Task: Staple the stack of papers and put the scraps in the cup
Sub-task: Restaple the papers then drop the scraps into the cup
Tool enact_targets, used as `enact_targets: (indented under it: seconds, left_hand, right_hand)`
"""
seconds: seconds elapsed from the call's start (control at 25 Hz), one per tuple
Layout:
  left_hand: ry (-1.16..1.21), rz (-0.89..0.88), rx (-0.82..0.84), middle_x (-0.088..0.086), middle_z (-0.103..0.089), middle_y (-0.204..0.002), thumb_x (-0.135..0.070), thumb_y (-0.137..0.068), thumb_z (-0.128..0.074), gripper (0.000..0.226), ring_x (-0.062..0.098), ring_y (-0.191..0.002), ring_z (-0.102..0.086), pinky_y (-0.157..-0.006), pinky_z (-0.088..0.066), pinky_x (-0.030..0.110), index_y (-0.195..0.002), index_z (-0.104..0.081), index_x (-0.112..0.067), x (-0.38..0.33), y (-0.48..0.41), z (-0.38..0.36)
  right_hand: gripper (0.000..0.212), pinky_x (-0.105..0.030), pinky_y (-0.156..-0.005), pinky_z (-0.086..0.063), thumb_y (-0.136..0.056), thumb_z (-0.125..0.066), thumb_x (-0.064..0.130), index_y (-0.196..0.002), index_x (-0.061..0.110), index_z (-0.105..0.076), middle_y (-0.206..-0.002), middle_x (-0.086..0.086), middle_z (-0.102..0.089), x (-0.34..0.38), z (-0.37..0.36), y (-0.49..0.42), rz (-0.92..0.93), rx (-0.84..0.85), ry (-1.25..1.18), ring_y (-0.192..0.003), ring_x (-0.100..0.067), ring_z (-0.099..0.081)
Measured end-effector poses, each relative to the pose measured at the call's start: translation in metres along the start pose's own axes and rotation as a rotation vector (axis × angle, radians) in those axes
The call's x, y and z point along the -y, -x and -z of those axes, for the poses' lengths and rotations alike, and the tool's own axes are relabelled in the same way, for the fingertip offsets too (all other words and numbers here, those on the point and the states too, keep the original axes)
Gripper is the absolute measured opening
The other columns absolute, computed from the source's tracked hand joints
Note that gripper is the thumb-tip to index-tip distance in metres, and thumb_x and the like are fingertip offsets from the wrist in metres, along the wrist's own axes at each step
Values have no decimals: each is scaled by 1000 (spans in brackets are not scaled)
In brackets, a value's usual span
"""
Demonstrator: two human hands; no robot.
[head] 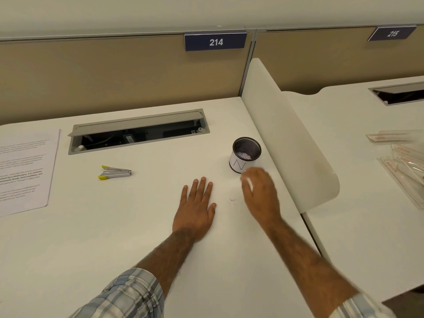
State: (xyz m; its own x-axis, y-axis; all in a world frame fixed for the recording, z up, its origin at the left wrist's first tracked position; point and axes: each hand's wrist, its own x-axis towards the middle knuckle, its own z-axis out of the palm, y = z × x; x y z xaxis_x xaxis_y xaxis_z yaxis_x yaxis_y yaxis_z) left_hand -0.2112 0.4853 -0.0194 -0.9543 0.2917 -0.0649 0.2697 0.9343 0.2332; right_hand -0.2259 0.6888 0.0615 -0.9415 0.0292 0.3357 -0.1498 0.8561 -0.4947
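Note:
A stack of printed papers (21, 169) lies flat at the desk's left edge. A silver stapler with yellow ends (115, 173) rests to the right of the papers. A black mesh cup with a white label (245, 154) stands near the side divider, with white scraps inside. My left hand (197, 208) lies flat, palm down, on the desk. My right hand (260, 191) hovers just in front of the cup, blurred, with a small white scrap pinched at its fingertips. A tiny scrap (232, 200) lies on the desk between my hands.
An open grey cable tray (137, 134) is set into the desk behind the stapler. A white curved divider (291, 138) stands right of the cup. On the neighbouring desk lie several clear plastic packets (401, 154). A tan partition closes the back.

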Motion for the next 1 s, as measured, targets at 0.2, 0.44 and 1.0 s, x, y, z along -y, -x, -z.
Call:
enact_targets:
  seconds: [0.2, 0.44, 1.0]
  left_hand:
    - [-13, 0, 9, 0, 14, -175, -46, -110, -18, 66, 21, -162, 13, -131, 6, 47, -167, 6, -23, 1, -1, -1]
    - [-12, 1, 5, -1, 15, -174, -46, -110, -20, 66, 21, -161, 13, -131, 7, 47, -167, 6, -24, 3, -2, -7]
    - [-37, 11, 20, -2, 23, -172, -51, -109, -13, 67, 20, -159, 22, -128, 16, 44, -165, 13, -26, 3, -3, -9]
  right_hand:
    - [82, -59, -122, -6, -96, -16, 72, -161, 22, -9, -169, -11, 4, -37, -32, 97, -198, 400, 491, -155, -34, 8]
    - [86, -67, -119, -6, -95, -19, 76, -161, 21, -12, -169, -12, -2, -12, -50, 93, -180, 403, 496, -155, -35, 1]
    - [78, -66, -119, -1, -96, -17, 75, -160, 35, -1, -169, -7, 7, -14, -52, 90, -40, 482, 469, -155, -32, 6]
